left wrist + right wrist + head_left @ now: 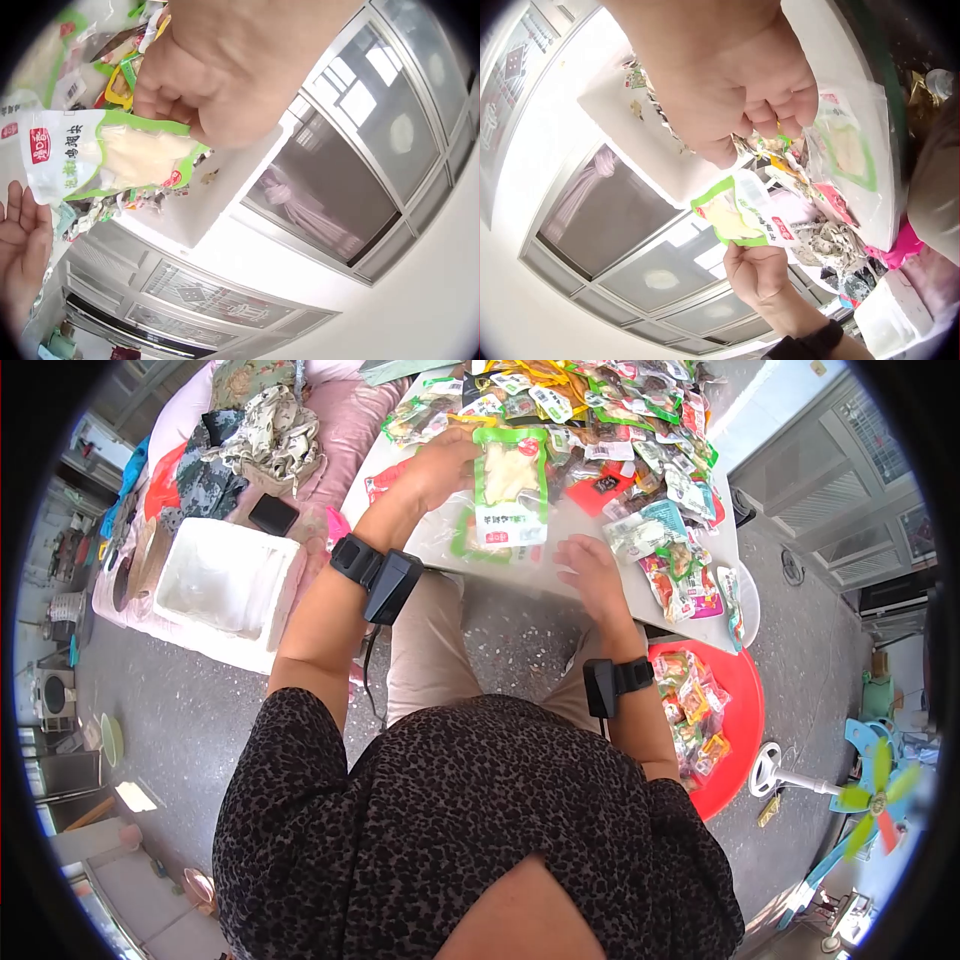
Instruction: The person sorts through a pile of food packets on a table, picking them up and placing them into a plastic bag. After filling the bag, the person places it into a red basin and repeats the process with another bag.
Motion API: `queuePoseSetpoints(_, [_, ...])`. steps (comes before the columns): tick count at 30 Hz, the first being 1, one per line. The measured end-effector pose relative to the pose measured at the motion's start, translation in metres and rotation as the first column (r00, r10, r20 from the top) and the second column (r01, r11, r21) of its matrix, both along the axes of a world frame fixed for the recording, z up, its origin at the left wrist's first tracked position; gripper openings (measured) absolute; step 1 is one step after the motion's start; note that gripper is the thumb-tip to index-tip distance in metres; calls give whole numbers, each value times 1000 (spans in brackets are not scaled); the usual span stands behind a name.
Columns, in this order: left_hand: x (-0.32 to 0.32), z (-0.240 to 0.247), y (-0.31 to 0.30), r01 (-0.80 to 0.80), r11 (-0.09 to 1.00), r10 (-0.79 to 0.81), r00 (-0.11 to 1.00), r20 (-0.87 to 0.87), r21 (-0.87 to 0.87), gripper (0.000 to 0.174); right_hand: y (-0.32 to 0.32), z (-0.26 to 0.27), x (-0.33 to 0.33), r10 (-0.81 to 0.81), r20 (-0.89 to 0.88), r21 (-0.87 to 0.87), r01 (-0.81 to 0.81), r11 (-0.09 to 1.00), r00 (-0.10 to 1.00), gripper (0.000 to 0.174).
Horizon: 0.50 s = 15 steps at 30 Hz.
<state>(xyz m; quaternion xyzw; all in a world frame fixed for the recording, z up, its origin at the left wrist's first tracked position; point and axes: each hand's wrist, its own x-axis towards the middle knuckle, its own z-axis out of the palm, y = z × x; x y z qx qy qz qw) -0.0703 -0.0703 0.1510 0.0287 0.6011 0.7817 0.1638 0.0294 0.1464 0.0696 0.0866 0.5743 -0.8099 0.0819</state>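
My left hand (440,472) pinches a green-edged food packet (511,485) by one edge, above the table's front part. Pale food shows through the packet's clear window, beside a white printed band. My right hand (596,575) is to the right of the packet, apart from it, fingers loosely bent and holding nothing. In the right wrist view, my left hand (757,274) has thumb and fingers on the packet's green end. Under it, a similar green-edged packet (849,154) lies on the table in clear plastic, partly covered in the head view.
A heap of mixed snack packets (640,420) covers the back and right of the white table (570,585). A red basin (735,730) of packets stands at the lower right. On the left are a white foam box (215,580) and a phone (273,515).
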Motion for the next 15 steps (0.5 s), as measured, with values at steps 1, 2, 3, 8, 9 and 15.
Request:
queuePoseSetpoints(1, [5,-4,5,13,998,-15,999,28,59,6,-2,2,3,23,-12,-69,-24,997,1000,23])
queuePoseSetpoints(2, [9,-9,9,24,993,-31,998,57,117,7,-3,2,5,67,-36,-182,-72,981,997,23])
queuePoseSetpoints(3, [13,-15,12,56,980,-72,994,77,192,9,-3,2,8,108,-64,-292,-122,949,992,23])
queuePoseSetpoints(8, [46,-46,30,55,933,-136,969,205,357,9,-7,-1,11,80,-96,-396,-112,911,992,26])
queuePoseSetpoints(9, [54,-50,31,37,934,-123,967,224,356,10,-1,-7,10,62,-78,-364,-86,927,995,26])
queuePoseSetpoints(15, [104,-98,34,135,905,-297,880,371,404,30,47,-13,38,219,74,-193,-202,960,973,29])
